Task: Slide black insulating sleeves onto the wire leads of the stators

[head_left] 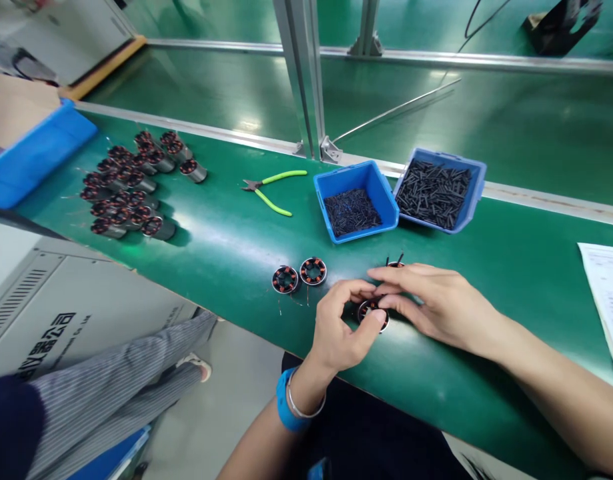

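Observation:
In the head view, my left hand [343,327] curls its thumb and fingers around a small round motor stator [370,309] with orange copper windings and a silvery rim. My right hand [439,300] reaches in from the right, its fingertips pinched at the stator's upper right edge; whatever they hold is hidden. Just behind the right fingers another stator [396,265] is mostly covered, with two thin black sleeves standing up from it. To the left, two more stators, a left one [285,280] and a right one [313,271], sit side by side, thin wire ends trailing.
Two blue bins, one with short thin black tubes [353,212] and one with thicker black tubes [433,193], stand behind my hands. Green-handled cutters [273,189] lie left of them. Several stators [129,190] cluster farther left. A metal post [306,87] rises behind; paper [606,293] lies right. A person's legs [131,380] show lower left.

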The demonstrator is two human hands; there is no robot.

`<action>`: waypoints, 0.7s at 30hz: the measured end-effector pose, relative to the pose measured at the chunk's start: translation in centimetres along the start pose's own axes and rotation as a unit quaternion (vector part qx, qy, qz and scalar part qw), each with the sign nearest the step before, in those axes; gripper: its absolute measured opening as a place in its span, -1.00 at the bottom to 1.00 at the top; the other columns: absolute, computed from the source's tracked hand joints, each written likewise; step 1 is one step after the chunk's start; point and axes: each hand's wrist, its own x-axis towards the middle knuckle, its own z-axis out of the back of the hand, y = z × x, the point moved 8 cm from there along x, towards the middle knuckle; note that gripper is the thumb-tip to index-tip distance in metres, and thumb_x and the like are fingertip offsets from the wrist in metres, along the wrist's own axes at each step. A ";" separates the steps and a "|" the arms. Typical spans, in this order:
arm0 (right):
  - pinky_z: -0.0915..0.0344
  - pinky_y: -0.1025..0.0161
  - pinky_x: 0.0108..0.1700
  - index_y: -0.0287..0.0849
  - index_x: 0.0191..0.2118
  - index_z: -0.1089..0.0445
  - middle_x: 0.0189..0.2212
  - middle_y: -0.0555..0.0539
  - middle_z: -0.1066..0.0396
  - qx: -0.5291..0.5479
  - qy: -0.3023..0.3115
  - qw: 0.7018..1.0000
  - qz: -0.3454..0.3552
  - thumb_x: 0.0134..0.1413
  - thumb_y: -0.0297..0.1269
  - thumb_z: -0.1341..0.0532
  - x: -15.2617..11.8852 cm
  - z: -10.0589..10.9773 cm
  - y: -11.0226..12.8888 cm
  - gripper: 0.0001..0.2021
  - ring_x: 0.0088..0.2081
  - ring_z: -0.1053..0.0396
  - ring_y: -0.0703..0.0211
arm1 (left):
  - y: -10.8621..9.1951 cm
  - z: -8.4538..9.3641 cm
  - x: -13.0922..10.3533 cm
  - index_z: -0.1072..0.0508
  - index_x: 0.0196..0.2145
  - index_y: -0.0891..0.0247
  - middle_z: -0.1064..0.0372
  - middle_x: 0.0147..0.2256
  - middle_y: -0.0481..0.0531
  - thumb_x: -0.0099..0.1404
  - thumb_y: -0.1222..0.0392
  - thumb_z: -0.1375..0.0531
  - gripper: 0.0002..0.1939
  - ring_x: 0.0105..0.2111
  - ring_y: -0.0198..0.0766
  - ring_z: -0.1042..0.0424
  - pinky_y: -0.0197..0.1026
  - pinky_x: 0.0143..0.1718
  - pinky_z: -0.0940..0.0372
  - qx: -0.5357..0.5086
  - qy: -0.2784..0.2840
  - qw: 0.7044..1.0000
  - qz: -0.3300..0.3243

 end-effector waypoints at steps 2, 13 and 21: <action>-0.46 0.23 -0.21 -0.17 -0.05 -0.46 -0.28 -0.09 -0.59 -0.003 -0.003 1.000 -0.016 0.27 -0.40 -0.19 0.0 0.5 -0.2 -0.81 -0.29 -0.53 0.16 | -0.5 0.2 0.1 -0.51 -0.23 0.22 -0.49 -0.28 0.02 0.25 0.29 -0.27 -0.89 -0.27 -0.26 -0.46 -0.20 -0.19 -0.38 0.038 -0.012 0.999 -0.024; -0.45 0.24 -0.20 -0.11 -0.15 -0.50 -0.32 -0.04 -0.56 0.170 -0.037 0.984 -0.028 0.22 -0.46 -0.20 0.9 -0.1 1.0 -0.83 -0.26 -0.48 0.20 | 1.5 2.2 -2.3 -0.55 -0.25 0.22 -0.52 -0.30 0.03 0.36 0.21 -0.23 -0.91 -0.29 -0.25 -0.52 -0.21 -0.21 -0.43 0.039 -0.036 0.997 0.050; -0.47 0.22 -0.17 -0.11 -0.13 -0.48 -0.29 -0.05 -0.55 0.144 -0.034 0.989 -0.023 0.20 -0.46 -0.21 1.1 -1.1 0.6 -0.82 -0.22 -0.48 0.19 | 0.4 1.8 -1.3 -0.56 -0.26 0.21 -0.57 -0.30 0.02 0.33 0.24 -0.25 -0.92 -0.31 -0.26 -0.53 -0.24 -0.25 -0.42 0.057 -0.045 0.997 0.005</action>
